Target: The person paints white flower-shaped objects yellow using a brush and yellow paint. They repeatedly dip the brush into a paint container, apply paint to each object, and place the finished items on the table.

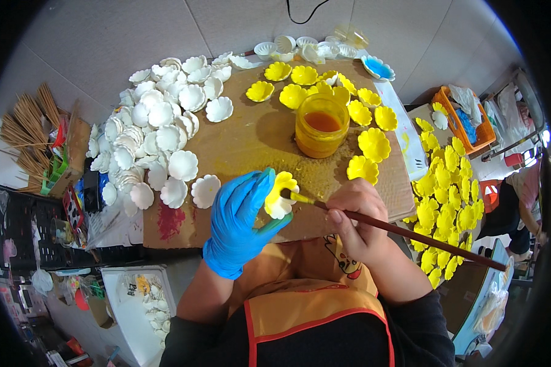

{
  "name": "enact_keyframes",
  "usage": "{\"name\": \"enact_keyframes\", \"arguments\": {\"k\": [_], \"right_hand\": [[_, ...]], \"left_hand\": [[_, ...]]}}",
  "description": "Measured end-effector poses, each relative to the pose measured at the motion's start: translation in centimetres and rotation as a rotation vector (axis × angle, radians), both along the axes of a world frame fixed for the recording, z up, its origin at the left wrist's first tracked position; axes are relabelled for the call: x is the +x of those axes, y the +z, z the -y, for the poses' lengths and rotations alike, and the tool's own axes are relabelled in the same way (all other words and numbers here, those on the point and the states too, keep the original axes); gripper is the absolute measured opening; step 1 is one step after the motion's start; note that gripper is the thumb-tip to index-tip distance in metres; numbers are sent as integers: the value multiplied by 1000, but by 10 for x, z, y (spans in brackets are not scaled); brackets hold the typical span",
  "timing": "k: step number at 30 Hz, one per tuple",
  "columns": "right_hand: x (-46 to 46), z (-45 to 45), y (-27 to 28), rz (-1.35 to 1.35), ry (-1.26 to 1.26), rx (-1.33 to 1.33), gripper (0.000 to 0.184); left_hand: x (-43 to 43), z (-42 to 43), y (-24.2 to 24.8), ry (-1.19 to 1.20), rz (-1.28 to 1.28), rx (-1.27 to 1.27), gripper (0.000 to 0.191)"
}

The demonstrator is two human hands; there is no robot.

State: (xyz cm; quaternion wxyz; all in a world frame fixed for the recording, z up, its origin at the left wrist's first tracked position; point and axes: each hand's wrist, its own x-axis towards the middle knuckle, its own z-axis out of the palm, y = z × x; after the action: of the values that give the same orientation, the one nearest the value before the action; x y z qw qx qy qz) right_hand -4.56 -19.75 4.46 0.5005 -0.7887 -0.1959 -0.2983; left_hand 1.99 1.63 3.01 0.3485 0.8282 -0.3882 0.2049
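My left hand [241, 220], in a blue glove, holds a flower-shaped cup [275, 202] between thumb and fingers; part of it is yellow and its lower petals are white. My bare right hand [360, 218] grips a long-handled paintbrush [408, 233], its tip at the cup's inside. Beyond my hands, a jar [321, 128] with orange-yellow liquid stands on a stained cardboard sheet [238, 147]. Yellow flower cups [374, 145] lie around the jar. White flower cups [160, 114] are heaped at the left.
More yellow flowers [441, 197] cover a surface at the right, near an orange basket [486, 124]. Wooden sticks [25, 128] fill a box at the left. A blue-centred cup [379, 69] and pleated white cups [284, 43] line the far edge. A person [516, 206] is at the far right.
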Motion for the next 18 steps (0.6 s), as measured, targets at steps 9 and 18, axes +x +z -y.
{"name": "enact_keyframes", "arguments": {"k": [9,18], "right_hand": [[1,-4,-3,-31,-25,84,8],[-3,6,11,1,-44,-51,10]], "left_hand": [[1,2,-2,-33,-32,-53,75],[4,5,-4,-17,66,36,72]]}}
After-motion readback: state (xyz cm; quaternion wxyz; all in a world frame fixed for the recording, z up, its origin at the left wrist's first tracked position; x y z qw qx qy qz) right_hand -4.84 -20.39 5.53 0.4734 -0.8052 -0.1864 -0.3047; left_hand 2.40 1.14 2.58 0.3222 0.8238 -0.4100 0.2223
